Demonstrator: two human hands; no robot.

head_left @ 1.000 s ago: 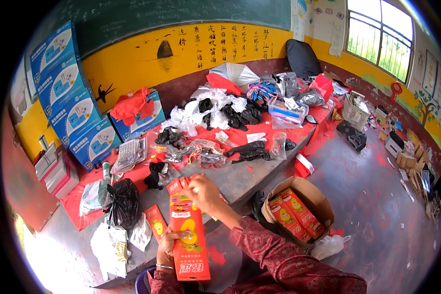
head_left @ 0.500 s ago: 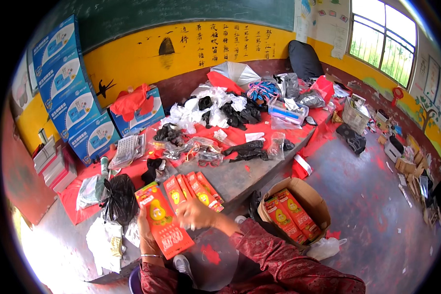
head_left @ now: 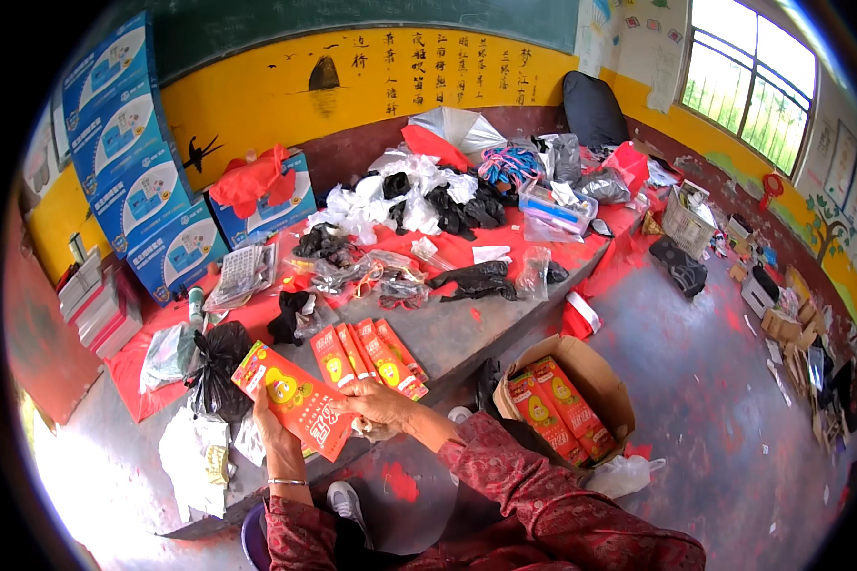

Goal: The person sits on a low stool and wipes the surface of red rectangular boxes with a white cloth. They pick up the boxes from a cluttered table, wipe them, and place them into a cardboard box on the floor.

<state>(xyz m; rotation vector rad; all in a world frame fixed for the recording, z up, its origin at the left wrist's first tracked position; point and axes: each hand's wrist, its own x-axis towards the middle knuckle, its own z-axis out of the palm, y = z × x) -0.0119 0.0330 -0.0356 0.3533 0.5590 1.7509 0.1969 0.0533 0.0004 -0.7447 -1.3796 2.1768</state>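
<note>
A flat red box (head_left: 295, 392) with a yellow mango figure is held up in front of me, tilted with its upper end to the left. My left hand (head_left: 278, 440) grips it along the lower left side. My right hand (head_left: 379, 407) closes on its right end; a small pale crumpled thing (head_left: 362, 427) shows under those fingers, too small to name. Just beyond my right hand, several matching red boxes (head_left: 376, 352) lie side by side on the grey platform (head_left: 452, 343).
An open cardboard carton (head_left: 602, 376) with red boxes inside stands on the floor at right. A black plastic bag (head_left: 221, 371) sits left of my hands. White and black bags (head_left: 381, 205) are heaped on red cloth farther back. Blue cartons (head_left: 129, 162) are stacked at far left.
The held box has turned, its upper end swinging left and its lower end rising. My right hand has gone from over its front to gripping its right end.
</note>
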